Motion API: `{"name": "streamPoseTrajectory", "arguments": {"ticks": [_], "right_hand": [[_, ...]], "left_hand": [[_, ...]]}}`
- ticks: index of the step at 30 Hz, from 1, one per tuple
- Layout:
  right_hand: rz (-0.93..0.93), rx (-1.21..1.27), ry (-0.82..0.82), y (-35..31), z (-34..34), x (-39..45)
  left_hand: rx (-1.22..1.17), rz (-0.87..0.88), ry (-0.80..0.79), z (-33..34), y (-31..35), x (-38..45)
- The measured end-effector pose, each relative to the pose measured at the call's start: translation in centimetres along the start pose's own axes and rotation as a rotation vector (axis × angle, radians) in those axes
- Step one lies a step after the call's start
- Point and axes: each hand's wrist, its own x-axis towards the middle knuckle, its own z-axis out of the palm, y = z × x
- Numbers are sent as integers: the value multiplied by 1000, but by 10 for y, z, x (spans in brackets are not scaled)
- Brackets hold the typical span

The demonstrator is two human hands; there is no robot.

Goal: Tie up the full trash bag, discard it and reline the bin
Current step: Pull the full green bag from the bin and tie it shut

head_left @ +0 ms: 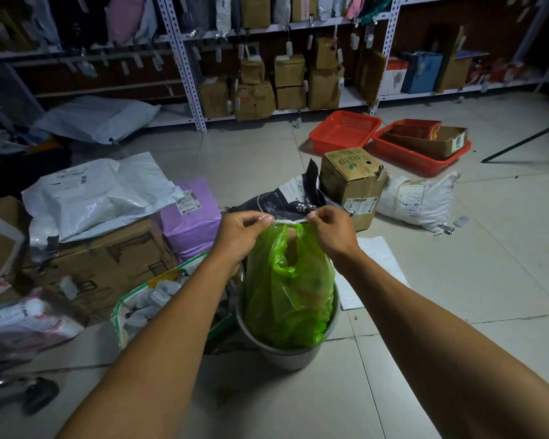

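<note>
The green bag point(287, 289) stands upright in the grey bin point(287, 353) on the tiled floor point(457, 359), its top drawn up well above the rim. Both hands are at that top. The left hand point(240, 232) pinches 1 end of a pale twisted strip point(290, 220) between thumb and fingers, and the right hand point(330, 231) pinches the other end, so the strip runs taut between them just above the bag's mouth. Whether the strip is the bag's own stretched handles or a separate tie cannot be told.

By my reading the task is at its first step. The bag looks gathered and lifted, but no knot shows: the mouth below the strip gapes open, with brown contents visible through the gap. So the tying seems begun and not finished.

Left to do, as far as this shows: close the knot, lift the bag clear of the bin, carry it off to be discarded, and fit a new liner. No fresh liner can be picked out among the parcels point(102, 191) and boxes point(351, 182) lying around the bin, and no place to throw the bag away is visible either.

The bag film looks thin, so a hard pull on the strip could tear it.
</note>
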Motion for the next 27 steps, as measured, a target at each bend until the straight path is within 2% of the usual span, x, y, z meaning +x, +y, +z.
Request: {"name": "streamPoseTrajectory", "arguments": {"ticks": [11,16,27], "right_hand": [[54,-174,119,12,-19,-9],[103,-255,119,24,-23,-10],[173,-227,163,33,-29,-6]], "left_hand": [[11,-185,91,-17,-24,-7],[40,-208,118,-23,-29,-9],[27,-300,185,-41,-38,-8]]}}
